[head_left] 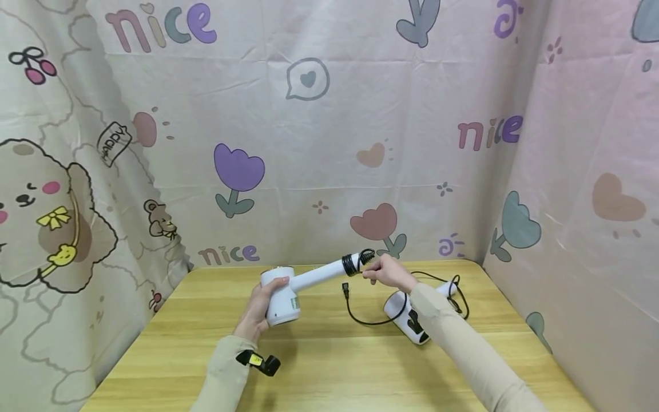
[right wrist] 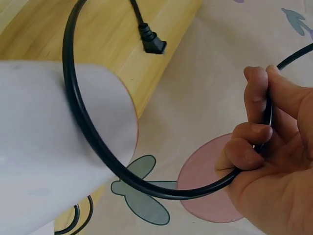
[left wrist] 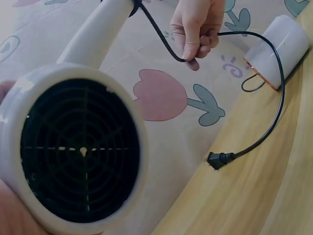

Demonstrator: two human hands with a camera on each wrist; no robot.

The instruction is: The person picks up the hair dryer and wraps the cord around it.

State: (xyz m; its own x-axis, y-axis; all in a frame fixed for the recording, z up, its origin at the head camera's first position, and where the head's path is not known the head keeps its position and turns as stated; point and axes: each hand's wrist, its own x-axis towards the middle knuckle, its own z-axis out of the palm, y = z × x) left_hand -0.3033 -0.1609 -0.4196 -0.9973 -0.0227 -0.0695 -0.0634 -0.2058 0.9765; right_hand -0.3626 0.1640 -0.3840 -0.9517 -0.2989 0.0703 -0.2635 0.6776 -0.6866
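My left hand grips a white hair dryer by its barrel, above the table. Its handle points right and slightly up, with black cord wound around the end. In the left wrist view the round dark grille faces the camera. My right hand, just past the handle's end, holds the cord between thumb and curled fingers. From there the free length loops down to a black plug, seen over the table.
A second white hair dryer lies on the wooden table under my right forearm, its black cord looped by its handle. A printed curtain surrounds the table's back and sides. A black device is strapped to my left wrist.
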